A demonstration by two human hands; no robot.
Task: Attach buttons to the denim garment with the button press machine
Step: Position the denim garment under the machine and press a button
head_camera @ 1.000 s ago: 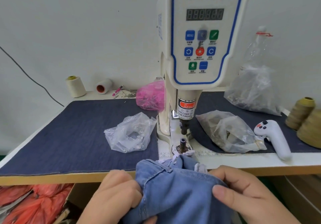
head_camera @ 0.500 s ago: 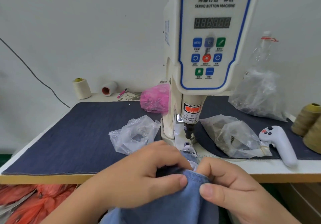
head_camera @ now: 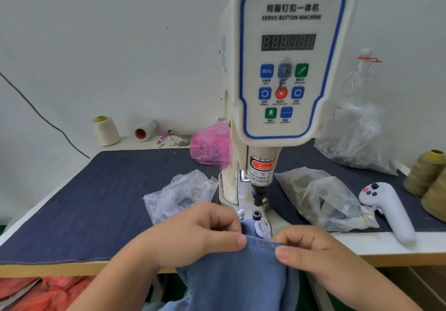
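Spools: two cream ones far beyond left hand, two olive ones far right of right hand. Three clear bags, one pink bag. Both hands, fingers curled, pinch denim garment edge just before button press machine; white controller lies right.

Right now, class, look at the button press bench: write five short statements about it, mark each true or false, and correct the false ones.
1. Both hands pinch the denim garment. True: left hand and right hand each hold its top edge.
2. The garment's edge already lies under the machine's punch. False: it sits just in front of the lower die.
3. The pink bag lies to the left of the button press machine. True.
4. The white handheld controller is in the right hand. False: it lies on the table.
5. The display shows a lit count. False: its digits look unlit.
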